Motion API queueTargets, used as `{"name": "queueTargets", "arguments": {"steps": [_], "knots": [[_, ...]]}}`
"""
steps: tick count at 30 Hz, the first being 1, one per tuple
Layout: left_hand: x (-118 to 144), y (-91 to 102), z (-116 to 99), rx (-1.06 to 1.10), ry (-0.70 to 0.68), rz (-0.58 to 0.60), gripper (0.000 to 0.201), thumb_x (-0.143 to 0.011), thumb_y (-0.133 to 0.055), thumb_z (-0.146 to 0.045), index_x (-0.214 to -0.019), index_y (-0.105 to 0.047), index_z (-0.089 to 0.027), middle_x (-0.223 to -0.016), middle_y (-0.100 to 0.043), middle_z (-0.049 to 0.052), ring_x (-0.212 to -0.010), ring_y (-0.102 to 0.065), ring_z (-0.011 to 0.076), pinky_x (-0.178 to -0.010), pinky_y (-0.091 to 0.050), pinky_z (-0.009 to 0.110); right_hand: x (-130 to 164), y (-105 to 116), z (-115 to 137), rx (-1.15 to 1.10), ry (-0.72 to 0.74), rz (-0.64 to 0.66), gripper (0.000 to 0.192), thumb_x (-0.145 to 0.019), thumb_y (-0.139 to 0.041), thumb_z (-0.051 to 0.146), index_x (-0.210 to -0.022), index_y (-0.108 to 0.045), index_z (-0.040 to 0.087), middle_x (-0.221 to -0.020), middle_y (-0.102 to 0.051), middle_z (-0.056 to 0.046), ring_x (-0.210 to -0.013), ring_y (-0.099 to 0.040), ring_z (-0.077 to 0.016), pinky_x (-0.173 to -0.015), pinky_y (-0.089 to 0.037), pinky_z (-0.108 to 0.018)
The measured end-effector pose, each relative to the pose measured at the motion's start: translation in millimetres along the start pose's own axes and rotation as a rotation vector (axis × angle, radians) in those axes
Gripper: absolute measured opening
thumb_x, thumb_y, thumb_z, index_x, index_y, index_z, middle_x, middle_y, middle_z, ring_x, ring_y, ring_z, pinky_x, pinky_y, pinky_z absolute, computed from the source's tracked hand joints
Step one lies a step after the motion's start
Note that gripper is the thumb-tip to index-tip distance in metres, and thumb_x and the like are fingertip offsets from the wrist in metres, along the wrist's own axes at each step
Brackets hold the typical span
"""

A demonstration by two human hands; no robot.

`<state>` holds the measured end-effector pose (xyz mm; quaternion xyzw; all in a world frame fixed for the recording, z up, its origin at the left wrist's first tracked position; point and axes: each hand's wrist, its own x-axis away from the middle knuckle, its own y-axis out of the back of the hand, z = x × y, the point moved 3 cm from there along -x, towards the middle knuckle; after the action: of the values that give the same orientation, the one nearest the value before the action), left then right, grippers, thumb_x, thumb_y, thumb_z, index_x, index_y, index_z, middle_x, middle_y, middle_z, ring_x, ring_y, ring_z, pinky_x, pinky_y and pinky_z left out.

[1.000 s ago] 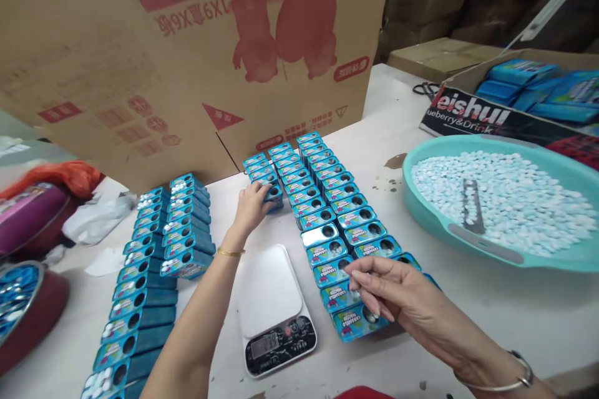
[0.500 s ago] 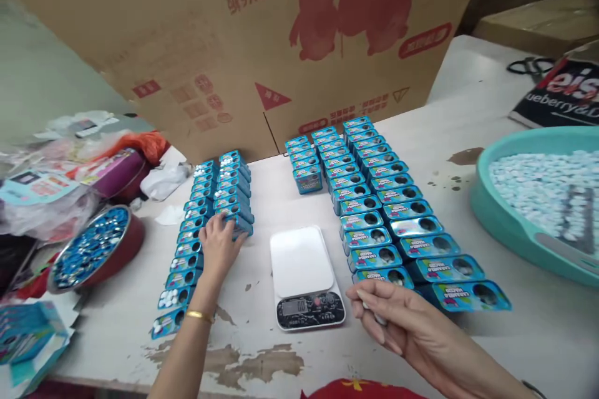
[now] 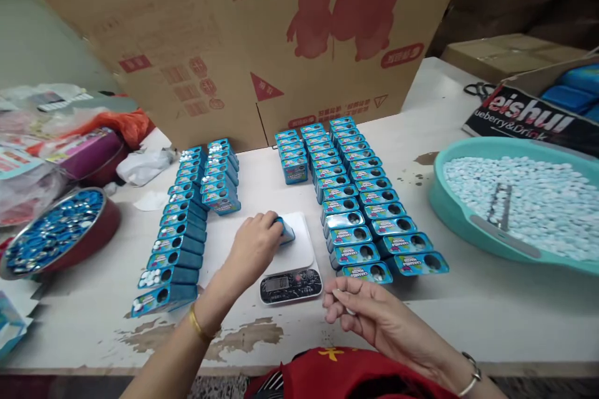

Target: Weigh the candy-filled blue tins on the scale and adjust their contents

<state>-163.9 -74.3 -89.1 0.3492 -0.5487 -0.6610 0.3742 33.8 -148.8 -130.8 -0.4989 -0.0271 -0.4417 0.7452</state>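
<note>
My left hand (image 3: 256,243) is closed round a blue candy tin (image 3: 285,230) and sets it over the white plate of the kitchen scale (image 3: 299,249); whether the tin bears on the plate I cannot tell. The display reads 0.0. Just right of the scale, my right hand (image 3: 362,308) is curled palm up, its fingertips pinched on small white candies (image 3: 350,310), partly hidden by the fingers. Left of the scale stand two rows of blue tins (image 3: 180,242), several with white candies on top. More rows of tins (image 3: 353,235) stand to the right, with dark round openings.
A turquoise basin (image 3: 449,199) of pale candies, with metal tongs (image 3: 500,206) in it, stands at right. Behind it is a printed carton (image 3: 519,115). A red bowl (image 3: 105,224) of blue wrapped pieces sits at left. A large cardboard box (image 3: 196,31) walls off the back.
My left hand has taken a tin from the front of the second left row and carried it right, over the scale. My right hand stays pinched near the scale. The view has shifted.
</note>
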Motion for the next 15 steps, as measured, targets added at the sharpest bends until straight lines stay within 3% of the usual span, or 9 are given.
{"name": "queueTargets", "arguments": {"steps": [4,7,11,15], "knots": [[-8.3,-5.4,-7.0,0.074,-0.049,-0.004,0.013,-0.089,-0.055,-0.028,-0.084,-0.06,-0.017,-0.1,-0.063,0.008,-0.086,-0.058,0.0224,-0.07,-0.046,0.035,3.4,0.6,-3.0,0.006,-0.004,0.048,0.024,-0.075,-0.075,0.027,-0.092,-0.065,0.014,-0.086,-0.067,-0.004,-0.073,-0.062,-0.0068,-0.062,-0.048,-0.014],[0.7,1.9,7.8,0.249,-0.003,-0.164,0.018,-0.088,-0.057,-0.032,-0.097,-0.057,-0.017,-0.113,-0.06,0.01,-0.1,-0.057,0.0232,-0.083,-0.047,0.038,7.3,4.4,-4.7,0.064,-0.058,0.056,0.03,-0.074,-0.076,0.026,-0.099,-0.064,0.015,-0.094,-0.07,-0.006,-0.077,-0.063,-0.0068,-0.072,-0.049,-0.016],[32.7,6.5,38.7,0.408,0.218,-0.388,0.022,-0.09,-0.055,-0.034,-0.104,-0.055,-0.019,-0.106,-0.062,0.007,-0.103,-0.057,0.0203,-0.09,-0.046,0.036,9.9,7.8,-4.2,0.126,-0.128,0.042,0.033,-0.073,-0.078,0.03,-0.099,-0.064,0.016,-0.096,-0.072,-0.008,-0.08,-0.065,-0.0081,-0.077,-0.05,-0.018],[72.3,-13.5,55.0,0.476,0.449,-0.422,0.022,-0.089,-0.054,-0.037,-0.099,-0.058,-0.018,-0.094,-0.064,0.005,-0.088,-0.06,0.0172,-0.079,-0.049,0.03,4.5,4.2,3.4,0.182,-0.092,0.006,0.025,-0.074,-0.076,0.037,-0.08,-0.066,0.015,-0.079,-0.071,-0.006,-0.072,-0.066,-0.0083,-0.065,-0.05,-0.015]]}}
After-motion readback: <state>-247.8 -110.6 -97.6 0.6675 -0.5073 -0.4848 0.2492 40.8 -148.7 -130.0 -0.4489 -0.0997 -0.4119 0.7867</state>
